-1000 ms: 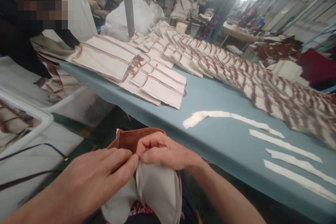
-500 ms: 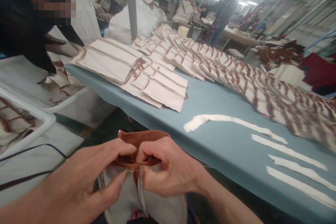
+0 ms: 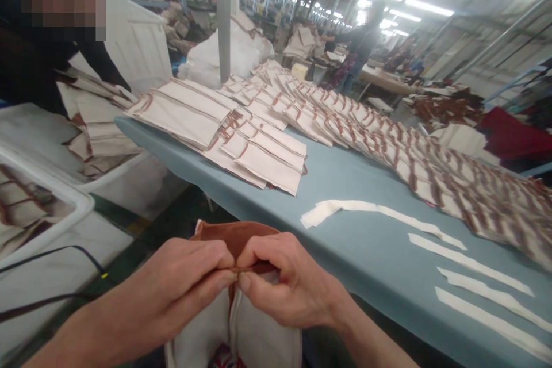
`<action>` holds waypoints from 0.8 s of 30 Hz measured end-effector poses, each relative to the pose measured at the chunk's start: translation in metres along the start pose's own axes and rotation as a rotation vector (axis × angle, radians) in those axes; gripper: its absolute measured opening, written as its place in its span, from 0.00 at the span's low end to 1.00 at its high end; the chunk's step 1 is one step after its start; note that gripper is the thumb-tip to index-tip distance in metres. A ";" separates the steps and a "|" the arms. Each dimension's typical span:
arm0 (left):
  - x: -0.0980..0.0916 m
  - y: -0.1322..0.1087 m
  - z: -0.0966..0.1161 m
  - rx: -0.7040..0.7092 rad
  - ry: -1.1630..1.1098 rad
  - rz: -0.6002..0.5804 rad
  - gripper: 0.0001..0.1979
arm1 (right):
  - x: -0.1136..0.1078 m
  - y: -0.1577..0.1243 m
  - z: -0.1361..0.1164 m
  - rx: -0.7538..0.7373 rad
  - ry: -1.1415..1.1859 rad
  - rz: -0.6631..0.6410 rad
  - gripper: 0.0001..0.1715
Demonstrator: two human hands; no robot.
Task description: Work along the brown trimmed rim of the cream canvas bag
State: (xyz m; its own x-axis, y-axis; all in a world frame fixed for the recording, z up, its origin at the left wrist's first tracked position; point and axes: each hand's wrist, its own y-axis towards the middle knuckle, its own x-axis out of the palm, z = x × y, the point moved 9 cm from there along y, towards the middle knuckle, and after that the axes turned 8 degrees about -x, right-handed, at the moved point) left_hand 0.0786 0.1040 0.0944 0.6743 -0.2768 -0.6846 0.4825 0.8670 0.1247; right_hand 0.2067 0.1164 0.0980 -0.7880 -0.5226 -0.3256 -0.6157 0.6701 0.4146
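My left hand and my right hand meet low in the middle of the view, fingertips pinched together on a cream cloth bag with a brown band along its top edge. Both hands grip that brown edge; the cream body hangs below them over my lap. The bag is held in front of the near edge of the blue table.
Stacks of cream pieces with brown trim run in long rows along the table's far side. Several white fabric strips lie at the right. White bins with more pieces stand on the left. A person in dark clothing stands at the far left.
My thumbs and fingertips have closed back together on the brown edge after spreading it slightly. The view has tilted up a little.
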 end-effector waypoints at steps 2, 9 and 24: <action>0.006 -0.007 -0.010 -0.050 -0.151 -0.022 0.21 | 0.004 -0.004 0.004 0.006 0.163 0.019 0.13; 0.017 -0.020 -0.022 -0.162 -0.359 -0.169 0.27 | 0.015 -0.014 0.015 0.009 0.392 -0.012 0.19; -0.004 -0.006 0.000 0.053 -0.090 0.065 0.17 | 0.007 0.011 0.007 0.126 0.105 -0.208 0.36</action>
State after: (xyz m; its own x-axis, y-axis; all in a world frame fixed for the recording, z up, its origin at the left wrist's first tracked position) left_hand 0.0728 0.1003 0.0963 0.7514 -0.2593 -0.6068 0.4637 0.8617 0.2059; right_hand 0.1946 0.1237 0.0938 -0.6443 -0.7033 -0.3003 -0.7646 0.5995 0.2365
